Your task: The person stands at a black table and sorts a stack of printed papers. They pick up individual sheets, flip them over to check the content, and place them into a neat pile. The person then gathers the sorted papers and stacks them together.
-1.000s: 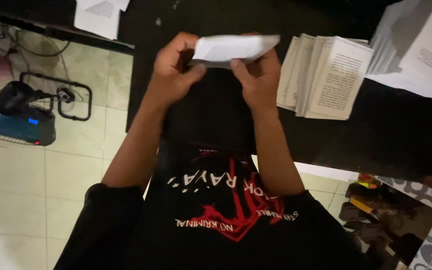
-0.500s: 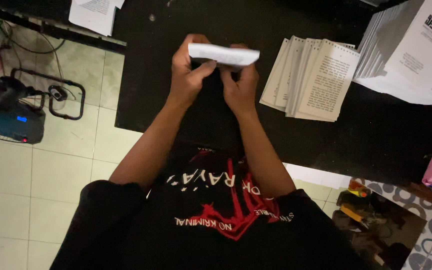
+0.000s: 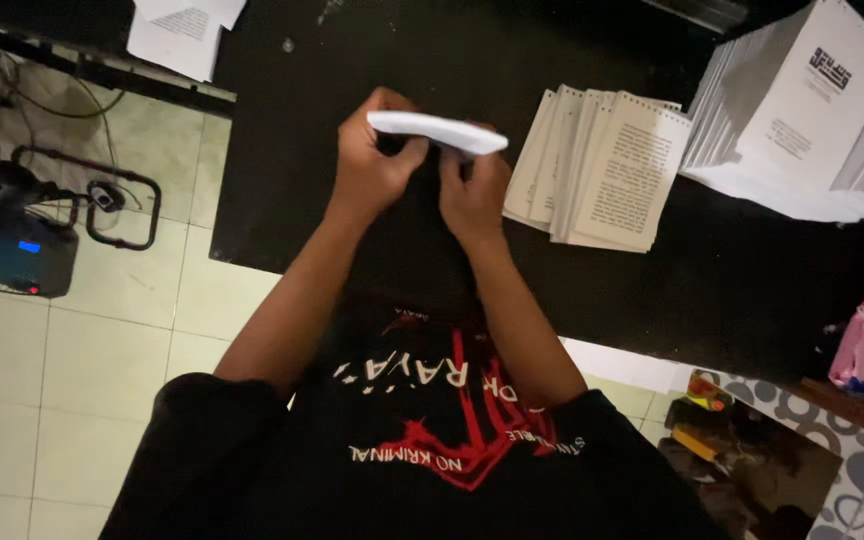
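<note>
Folded paper (image 3: pixel 437 131) pinched between fingers of left hand (image 3: pixel 372 170), right hand (image 3: pixel 474 195).

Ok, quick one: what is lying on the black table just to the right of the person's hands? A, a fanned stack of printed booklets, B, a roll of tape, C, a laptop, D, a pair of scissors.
A: a fanned stack of printed booklets lies on the black table right of the right hand.

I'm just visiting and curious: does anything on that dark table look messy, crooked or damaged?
Nothing looks damaged or spilled. Both hands, left hand and right hand, grip a folded white paper bundle. The printed booklets beside them lie fanned rather than squared, and loose sheets hang over the table's far edge.
</note>
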